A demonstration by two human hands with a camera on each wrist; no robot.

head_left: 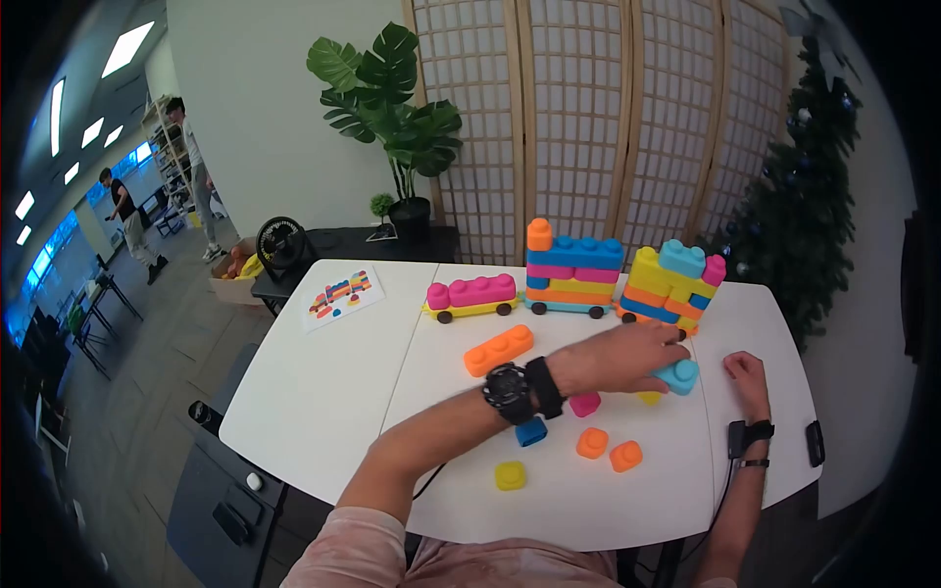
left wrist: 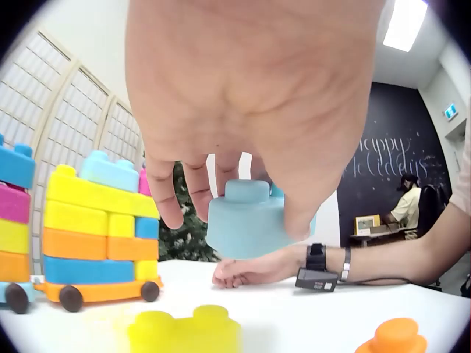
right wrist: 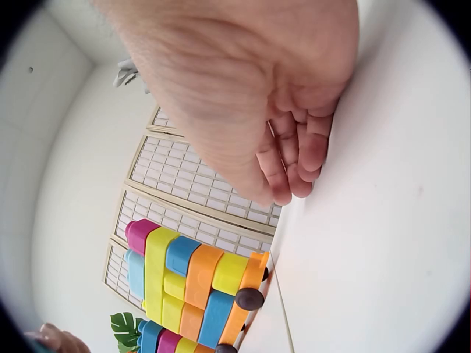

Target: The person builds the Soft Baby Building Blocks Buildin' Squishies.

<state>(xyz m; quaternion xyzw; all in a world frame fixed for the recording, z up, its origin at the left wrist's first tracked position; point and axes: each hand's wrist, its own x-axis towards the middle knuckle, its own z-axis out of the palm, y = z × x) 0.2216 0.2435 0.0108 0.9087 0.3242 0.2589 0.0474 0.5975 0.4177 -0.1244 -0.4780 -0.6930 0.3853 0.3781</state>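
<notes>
My left hand (head_left: pixel 622 357) reaches across the table and grips a light blue block (head_left: pixel 680 376). In the left wrist view, the thumb and fingers of that hand (left wrist: pixel 250 95) pinch the same block (left wrist: pixel 249 228) by its sides, studs up. My right hand (head_left: pixel 750 380) rests on its side on the table at the right, fingers loosely curled; the right wrist view shows this hand (right wrist: pixel 257 95) holding nothing. Behind the left hand stands a tall block car (head_left: pixel 659 297) on orange wheels, next to a second tall car (head_left: pixel 572 279) and a low car with pink blocks (head_left: pixel 473 293).
A long orange block (head_left: pixel 499 351) lies left of the hand. Blue (head_left: pixel 531 432), yellow (head_left: pixel 510 475), pink (head_left: pixel 585 404) and orange (head_left: pixel 592 443) blocks lie nearer the body. A picture sheet (head_left: pixel 343 296) is at the back left, and a black object (head_left: pixel 816 444) at the right edge.
</notes>
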